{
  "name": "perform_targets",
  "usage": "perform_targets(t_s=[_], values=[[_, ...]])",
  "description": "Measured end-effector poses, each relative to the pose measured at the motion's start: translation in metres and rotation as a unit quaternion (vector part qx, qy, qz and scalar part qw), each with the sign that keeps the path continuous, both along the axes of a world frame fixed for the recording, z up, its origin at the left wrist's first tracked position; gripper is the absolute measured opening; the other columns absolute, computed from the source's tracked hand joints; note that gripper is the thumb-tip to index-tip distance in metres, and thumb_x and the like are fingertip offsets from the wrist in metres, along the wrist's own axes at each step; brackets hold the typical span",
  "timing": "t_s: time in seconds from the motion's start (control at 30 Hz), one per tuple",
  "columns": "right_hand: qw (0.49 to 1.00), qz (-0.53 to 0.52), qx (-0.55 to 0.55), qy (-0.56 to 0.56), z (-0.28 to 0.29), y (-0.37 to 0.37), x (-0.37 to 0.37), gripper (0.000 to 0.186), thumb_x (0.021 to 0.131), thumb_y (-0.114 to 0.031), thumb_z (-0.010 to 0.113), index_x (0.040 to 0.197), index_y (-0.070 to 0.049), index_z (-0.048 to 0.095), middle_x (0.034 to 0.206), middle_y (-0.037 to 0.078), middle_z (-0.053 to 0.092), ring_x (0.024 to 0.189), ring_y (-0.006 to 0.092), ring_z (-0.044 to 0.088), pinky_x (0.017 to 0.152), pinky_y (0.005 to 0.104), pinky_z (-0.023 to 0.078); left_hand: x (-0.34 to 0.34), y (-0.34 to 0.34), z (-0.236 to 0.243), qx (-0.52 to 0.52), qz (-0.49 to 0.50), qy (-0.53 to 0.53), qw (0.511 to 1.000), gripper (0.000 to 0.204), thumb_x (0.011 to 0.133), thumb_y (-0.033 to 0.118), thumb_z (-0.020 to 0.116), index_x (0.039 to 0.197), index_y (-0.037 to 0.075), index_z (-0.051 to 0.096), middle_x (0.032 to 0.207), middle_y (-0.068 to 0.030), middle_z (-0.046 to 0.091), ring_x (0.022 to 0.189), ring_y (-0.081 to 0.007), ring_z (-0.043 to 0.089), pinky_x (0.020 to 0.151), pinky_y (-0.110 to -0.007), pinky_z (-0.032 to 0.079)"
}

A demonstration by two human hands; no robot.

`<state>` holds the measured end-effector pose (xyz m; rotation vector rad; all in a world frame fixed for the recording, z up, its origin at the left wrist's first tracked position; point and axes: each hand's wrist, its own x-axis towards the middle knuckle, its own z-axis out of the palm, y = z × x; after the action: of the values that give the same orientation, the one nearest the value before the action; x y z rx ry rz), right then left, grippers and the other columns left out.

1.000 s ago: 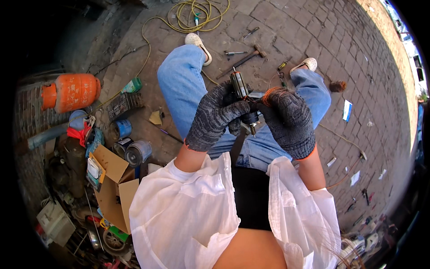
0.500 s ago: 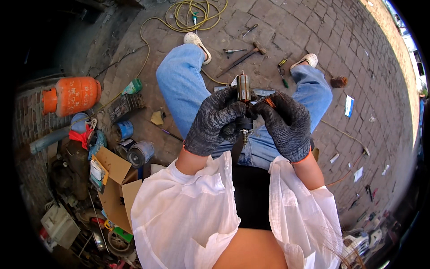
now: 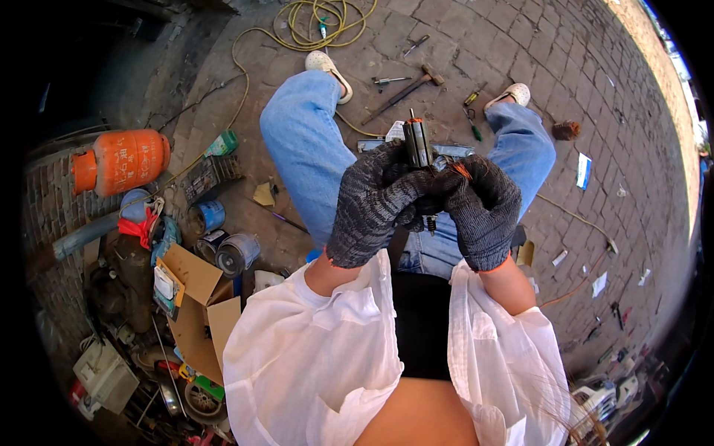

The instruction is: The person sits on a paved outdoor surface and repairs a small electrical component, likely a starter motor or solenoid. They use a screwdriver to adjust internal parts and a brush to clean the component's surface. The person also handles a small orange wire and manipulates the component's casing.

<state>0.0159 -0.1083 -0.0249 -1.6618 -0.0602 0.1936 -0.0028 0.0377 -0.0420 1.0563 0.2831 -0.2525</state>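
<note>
Between my legs I hold a motor armature [image 3: 418,145], its metal core and thin shaft pointing up and tilted slightly left. My left hand [image 3: 372,204], in a dark grey knitted glove, is closed round it from the left. From the other side my gloved right hand [image 3: 483,204] pinches the middle of the armature, fingertips meeting those of the left. The gloves hide that middle part. A threaded end [image 3: 431,224] sticks out below the fingers. Orange threads show at the right glove's fingertips. Behind the armature, a metal bar or tray [image 3: 454,149] lies on the ground, partly covered.
A hammer [image 3: 407,95], screwdrivers [image 3: 474,123] and a yellow cable coil [image 3: 327,26] lie ahead on the paving. At left stand an orange gas cylinder [image 3: 132,161], paint cans [image 3: 236,255] and an open cardboard box [image 3: 195,275]. A rusty brown cylinder [image 3: 566,131] is at right.
The armature has tilted and moved a little right. My right fingers have come in against its middle, and both hands now cover more of its lower part.
</note>
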Motion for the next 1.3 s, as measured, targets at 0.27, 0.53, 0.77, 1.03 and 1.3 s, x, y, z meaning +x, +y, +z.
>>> perform_targets(t_s=[0.27,0.53,0.77,1.03,1.3], values=[[0.894,0.006,0.359,0.266,-0.001,-0.010,0.015,0.020,0.079,-0.020,0.060,0.088,-0.003,0.055,0.070,0.003,0.056,0.049,0.0059,0.046,0.039,0.0178,0.031,0.000,0.000,0.005,-0.093,-0.031,0.031,0.995,0.026,0.079,0.005,0.062,0.102,-0.002,0.054,0.077,-0.0046,0.061,0.062,-0.0083,0.058,0.053,-0.020,0.049],[0.911,-0.018,0.332,0.245,-0.004,-0.006,0.013,0.020,0.080,-0.020,0.059,0.088,-0.003,0.055,0.069,0.002,0.054,0.051,0.0078,0.047,0.044,0.0195,0.036,0.000,0.002,-0.001,-0.069,-0.036,0.032,0.996,0.032,0.078,0.002,0.061,0.107,-0.003,0.052,0.080,-0.0079,0.062,0.062,-0.0094,0.058,0.052,-0.021,0.047],[0.950,-0.015,0.263,0.171,-0.014,-0.013,0.014,0.018,0.078,-0.017,0.060,0.083,0.000,0.058,0.060,0.002,0.053,0.046,0.0049,0.043,0.040,0.0185,0.030,0.004,-0.011,0.000,0.056,-0.029,0.005,0.998,0.025,0.080,0.003,0.060,0.104,-0.002,0.053,0.076,-0.0060,0.061,0.062,-0.0087,0.058,0.051,-0.020,0.047],[0.978,0.131,0.061,0.147,-0.003,-0.016,0.016,0.024,0.079,-0.021,0.056,0.089,0.001,0.057,0.068,0.006,0.058,0.053,0.0105,0.049,0.048,0.0230,0.039,0.002,0.000,-0.006,0.111,0.030,-0.060,0.992,0.032,0.080,0.004,0.061,0.109,-0.002,0.050,0.086,-0.0079,0.062,0.072,-0.0108,0.060,0.063,-0.023,0.051],[0.982,0.155,0.015,0.105,-0.022,-0.011,0.004,0.021,0.078,-0.017,0.052,0.086,0.001,0.059,0.072,0.006,0.061,0.064,0.0115,0.053,0.060,0.0264,0.043,0.000,-0.006,-0.047,0.494,0.057,-0.246,0.832,0.032,0.079,0.007,0.057,0.109,-0.002,0.052,0.092,-0.0188,0.060,0.082,-0.0316,0.059,0.073,-0.038,0.046]])
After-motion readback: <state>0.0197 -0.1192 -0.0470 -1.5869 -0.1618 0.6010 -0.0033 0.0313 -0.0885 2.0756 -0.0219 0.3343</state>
